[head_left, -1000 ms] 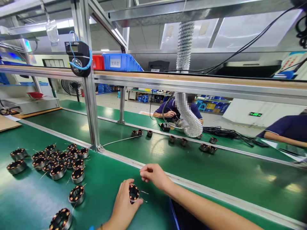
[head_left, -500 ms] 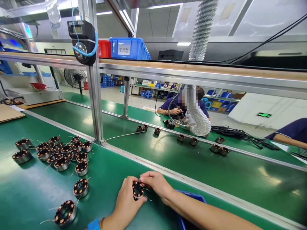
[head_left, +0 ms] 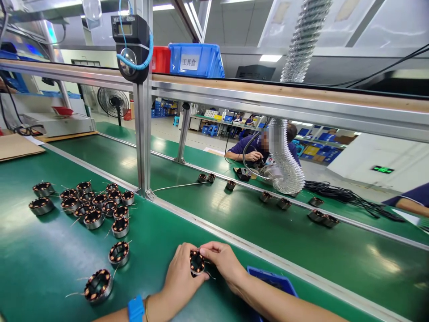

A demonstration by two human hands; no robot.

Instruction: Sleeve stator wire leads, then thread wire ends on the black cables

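Note:
My left hand [head_left: 182,270] is closed around a motor stator [head_left: 197,263], a small metal ring with copper windings inside, held tilted above the green bench top. Thumb and forefinger of my right hand [head_left: 223,261] pinch at the stator's upper edge; whether a thin lead wire lies between them is hidden. A loose wire end sticks out at the ring's lower right. Nearest to my left arm stand two separate stators, one in front [head_left: 98,286] and one behind it [head_left: 119,253]. Farther left, a cluster of several more stators [head_left: 94,219] stands with thin wires sticking out.
A blue bin [head_left: 271,279] sits beneath my right forearm. Past the metal rail [head_left: 214,230], several stators [head_left: 284,204] stand spaced along a green conveyor belt [head_left: 234,210]. An upright aluminium post [head_left: 143,138] rises ahead. Across the belt a co-worker [head_left: 248,150] sits behind a ribbed duct [head_left: 286,165].
The view has swung slightly left, so the scene appears farther right. Both hands stay on the same stator, with the right fingers still pinched at its upper edge.

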